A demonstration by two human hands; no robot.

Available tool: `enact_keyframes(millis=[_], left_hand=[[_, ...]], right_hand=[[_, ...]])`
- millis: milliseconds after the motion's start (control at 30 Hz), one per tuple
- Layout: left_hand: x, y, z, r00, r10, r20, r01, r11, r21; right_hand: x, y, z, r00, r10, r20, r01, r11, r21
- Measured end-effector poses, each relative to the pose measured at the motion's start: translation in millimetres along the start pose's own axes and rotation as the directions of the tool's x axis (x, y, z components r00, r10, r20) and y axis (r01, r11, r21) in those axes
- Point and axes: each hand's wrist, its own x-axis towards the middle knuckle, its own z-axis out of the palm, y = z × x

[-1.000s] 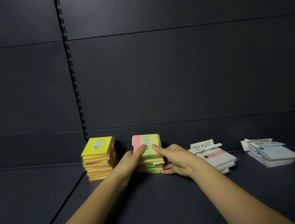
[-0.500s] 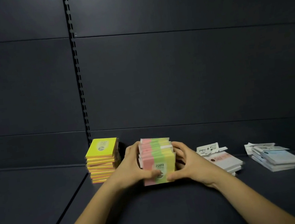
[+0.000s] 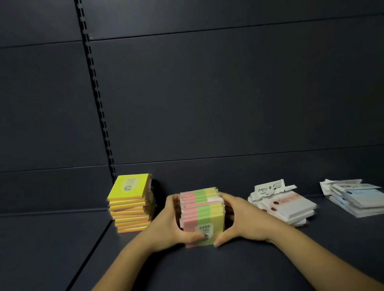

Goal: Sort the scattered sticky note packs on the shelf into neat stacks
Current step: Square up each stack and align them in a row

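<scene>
A bundle of pink, green and yellow striped sticky note packs (image 3: 203, 214) is tipped on edge on the dark shelf, its "2209" label facing me. My left hand (image 3: 170, 225) grips its left side with the thumb across the front. My right hand (image 3: 239, 217) grips its right side, thumb at the lower front corner. To the left stands a neat stack of yellow packs (image 3: 131, 203) marked "2207".
Right of my hands lies a loose pile of white packs with a pink band (image 3: 284, 204). Farther right sits a slanted pile of white and pale blue packs (image 3: 358, 197). The shelf's back wall rises just behind, with a slotted upright (image 3: 95, 85) at left.
One second ago the striped stack lay flat under my fingertips. Both hands have since gripped its sides, tipped it onto its edge and drawn it toward me.
</scene>
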Motion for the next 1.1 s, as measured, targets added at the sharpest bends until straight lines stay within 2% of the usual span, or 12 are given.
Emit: enact_keyframes(millis=[133,267,367,467,600,667,800,900,1100], left_hand=[[2,1,-2,0.989,0.062,-0.133,-0.064,0.998,-0.011],[1,-7,5,0.999,0.019,-0.029,-0.020,1.000,-0.011],[1,-8,6,0.995,0.031,-0.096,-0.030,1.000,0.009],[0,-2,5,0.989,0.004,-0.149,-0.016,0.997,-0.080],[0,12,3,0.986,-0.064,-0.153,0.022,0.964,-0.265],[5,22,0,0.984,-0.136,-0.119,0.094,0.949,-0.301],[22,35,-20,0.970,-0.244,0.015,0.242,0.950,-0.198],[34,42,-27,0.928,-0.319,0.193,0.365,0.882,-0.298],[47,41,-42,0.841,-0.457,0.289,0.531,0.800,-0.281]], right_hand=[[0,-4,-4,0.998,0.000,-0.064,0.007,0.994,0.109],[0,1,1,0.999,0.041,-0.032,-0.041,0.999,-0.002],[0,3,3,0.997,0.070,-0.029,-0.069,0.997,0.019],[-1,0,1,0.996,0.085,-0.041,-0.078,0.987,0.140],[-3,-11,-5,0.991,0.128,-0.038,-0.105,0.924,0.367],[-2,-16,-9,0.989,0.147,-0.025,-0.117,0.868,0.482],[7,-25,-18,0.974,0.205,0.095,-0.217,0.723,0.656],[18,-34,-27,0.940,0.276,0.199,-0.337,0.679,0.652],[37,-45,-29,0.897,0.353,0.265,-0.439,0.651,0.619]])
